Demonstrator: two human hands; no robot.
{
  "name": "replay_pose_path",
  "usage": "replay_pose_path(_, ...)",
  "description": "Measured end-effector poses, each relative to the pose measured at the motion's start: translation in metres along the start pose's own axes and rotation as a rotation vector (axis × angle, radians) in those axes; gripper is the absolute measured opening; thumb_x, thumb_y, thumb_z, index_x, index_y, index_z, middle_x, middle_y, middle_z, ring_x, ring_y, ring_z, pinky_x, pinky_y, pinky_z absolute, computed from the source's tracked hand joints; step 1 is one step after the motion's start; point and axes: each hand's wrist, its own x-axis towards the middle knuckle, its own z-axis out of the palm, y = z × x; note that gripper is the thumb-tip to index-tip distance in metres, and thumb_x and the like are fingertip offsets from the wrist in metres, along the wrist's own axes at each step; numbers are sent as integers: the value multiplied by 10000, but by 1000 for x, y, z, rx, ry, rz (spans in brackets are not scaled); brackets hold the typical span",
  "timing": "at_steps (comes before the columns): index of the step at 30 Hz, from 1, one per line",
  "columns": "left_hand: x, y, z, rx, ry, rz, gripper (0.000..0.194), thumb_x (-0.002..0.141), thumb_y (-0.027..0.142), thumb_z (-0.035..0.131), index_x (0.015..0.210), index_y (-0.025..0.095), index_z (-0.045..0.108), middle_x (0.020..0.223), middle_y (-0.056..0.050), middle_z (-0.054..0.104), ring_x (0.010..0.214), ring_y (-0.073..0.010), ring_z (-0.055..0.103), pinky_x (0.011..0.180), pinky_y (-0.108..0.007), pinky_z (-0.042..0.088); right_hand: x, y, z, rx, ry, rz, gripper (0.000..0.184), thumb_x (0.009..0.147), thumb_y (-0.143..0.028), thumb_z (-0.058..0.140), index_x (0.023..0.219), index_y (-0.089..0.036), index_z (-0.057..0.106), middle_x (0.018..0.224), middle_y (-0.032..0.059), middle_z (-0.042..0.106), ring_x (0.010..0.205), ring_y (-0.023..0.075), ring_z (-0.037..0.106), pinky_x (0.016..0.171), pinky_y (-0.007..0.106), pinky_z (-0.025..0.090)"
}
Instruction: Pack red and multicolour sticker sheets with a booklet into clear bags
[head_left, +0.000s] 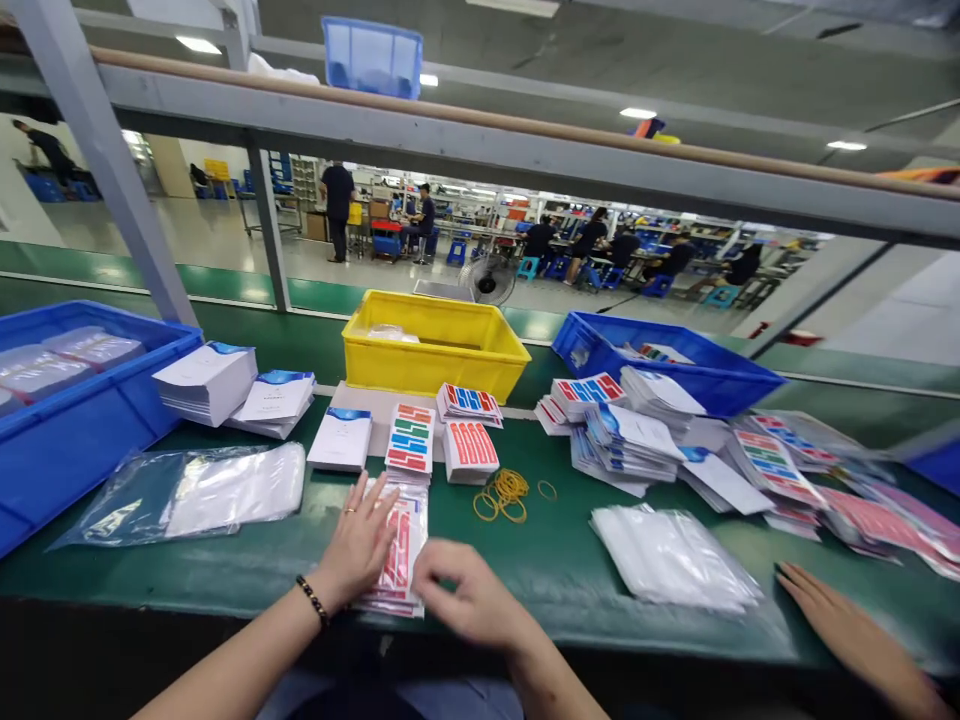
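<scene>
My left hand (361, 535), with a ring and a beaded bracelet, lies flat with fingers stretched over a stack of clear bags with red-printed sheets (401, 560) inside, at the table's front edge. Against the stack's right edge is my right hand (461, 592), its fingers curled in; whatever they may hold is hidden. Just behind the stack lies a pile of coloured sticker sheets (411, 436). White booklets (341, 438) with blue tops sit to its left, and red-printed cards (471, 452) to its right. Loose yellow rubber bands (504, 493) lie beyond my right hand.
A yellow bin (435, 365) stands at the back, between a blue bin (150, 400) and another blue bin (667, 375). Empty clear bags (240, 490) lie left, more plastic bags (675, 560) right. Another person's hand (840, 620) rests at the right edge.
</scene>
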Motion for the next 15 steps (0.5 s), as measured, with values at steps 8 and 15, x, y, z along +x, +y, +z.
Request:
replay_pose_path(8, -57, 56, -60, -392, -280, 400, 353, 882, 270, 383, 1210, 271, 513, 1078, -38, 652, 966, -173, 610, 865, -272, 469, -84, 35, 99, -375, -355, 514, 267, 817, -232, 448, 988, -172, 643, 1036, 128, 655, 958, 269, 598, 834, 361, 422)
replay_pose_path(15, -131, -19, -5, 185, -636, -204, 370, 823, 367, 417, 1115, 236, 604, 1044, -98, 662, 976, -300, 599, 856, -435, 447, -120, 76, 97, -384, -110, 687, 354, 773, -441, 553, 1040, -226, 639, 974, 98, 675, 948, 297, 605, 818, 408, 454)
